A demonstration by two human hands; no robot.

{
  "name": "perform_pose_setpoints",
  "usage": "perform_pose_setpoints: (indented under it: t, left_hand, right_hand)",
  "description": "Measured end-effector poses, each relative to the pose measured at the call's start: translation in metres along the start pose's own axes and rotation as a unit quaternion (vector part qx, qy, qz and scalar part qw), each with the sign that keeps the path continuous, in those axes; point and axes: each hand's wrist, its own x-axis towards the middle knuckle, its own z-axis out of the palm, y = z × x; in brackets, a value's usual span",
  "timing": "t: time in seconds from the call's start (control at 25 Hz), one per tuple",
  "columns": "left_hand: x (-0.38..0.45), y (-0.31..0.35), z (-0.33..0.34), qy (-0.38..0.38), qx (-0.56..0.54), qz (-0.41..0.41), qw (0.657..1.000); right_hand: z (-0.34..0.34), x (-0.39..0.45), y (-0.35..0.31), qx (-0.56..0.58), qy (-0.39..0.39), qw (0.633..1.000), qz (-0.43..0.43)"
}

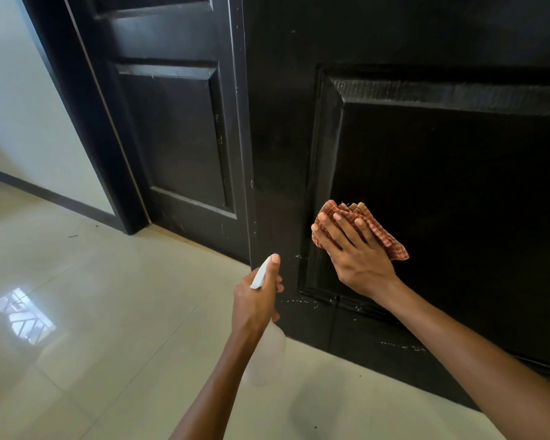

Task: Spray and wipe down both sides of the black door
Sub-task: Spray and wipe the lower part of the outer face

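Note:
The black door fills the right of the head view, its lower raised panel facing me. My right hand lies flat with straight fingers on a red checked cloth, pressing it against the panel's lower left corner. My left hand grips a clear spray bottle with a white nozzle, held just left of the door's edge and near its bottom. White droplets and a drip speckle the door's bottom rail below the cloth.
A second black door leaf and its black frame stand to the left. A pale wall with dark skirting runs behind. Glossy cream floor tiles spread below, with a window reflection at the left.

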Motion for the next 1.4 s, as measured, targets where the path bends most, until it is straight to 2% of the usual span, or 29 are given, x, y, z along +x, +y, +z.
perform_pose_setpoints:
  t: [0.16, 0.24, 0.4, 0.48, 0.56, 0.68, 0.92, 1.0, 1.08, 1.16, 1.24, 1.32, 1.4]
  left_hand:
    - [0.003, -0.006, -0.010, 0.021, 0.010, 0.016, 1.000]
    - [0.005, -0.010, -0.016, 0.035, 0.020, 0.012, 0.999]
    - [0.008, -0.013, -0.026, 0.042, 0.036, 0.027, 0.998]
    - [0.007, -0.013, -0.028, 0.039, 0.040, 0.031, 0.998]
    - [0.004, -0.012, -0.026, 0.036, 0.047, 0.030, 0.998]
    - [-0.001, -0.009, -0.020, 0.030, 0.038, 0.030, 0.998]
    - [0.002, -0.007, -0.013, 0.059, -0.007, 0.053, 0.997]
    - [0.007, -0.009, -0.013, 0.090, -0.021, 0.069, 0.993]
    - [0.012, -0.009, -0.015, 0.105, -0.022, 0.084, 0.991]
    - [0.015, -0.012, -0.016, 0.109, -0.017, 0.090, 0.990]
    - [0.016, -0.015, -0.019, 0.110, -0.013, 0.090, 0.990]
    - [0.019, -0.019, -0.021, 0.114, -0.013, 0.094, 0.989]
    - [0.020, -0.020, -0.024, 0.120, -0.019, 0.105, 0.987]
  right_hand:
    - [0.019, 0.011, -0.023, 0.011, 0.020, 1.000, -0.004]
    - [0.036, -0.002, -0.032, 0.021, 0.000, 0.999, -0.028]
    - [0.078, -0.054, -0.063, 0.027, -0.123, 0.977, -0.174]
    - [0.094, -0.072, -0.075, 0.088, -0.204, 0.955, -0.195]
    - [0.097, -0.073, -0.075, 0.119, -0.245, 0.941, -0.203]
    - [0.085, -0.059, -0.066, 0.096, -0.178, 0.961, -0.188]
    - [-0.006, 0.045, -0.007, 0.062, 0.022, 0.998, -0.022]
    - [-0.016, 0.073, -0.007, 0.050, 0.061, 0.996, 0.034]
    - [-0.010, 0.080, -0.017, 0.049, 0.073, 0.995, 0.040]
    - [0.014, 0.064, -0.036, 0.056, 0.037, 0.998, -0.004]
    - [0.047, 0.030, -0.068, 0.066, -0.087, 0.988, -0.105]
    - [0.070, -0.005, -0.104, 0.032, -0.256, 0.942, -0.216]
    - [0.079, -0.021, -0.125, 0.023, -0.370, 0.898, -0.238]
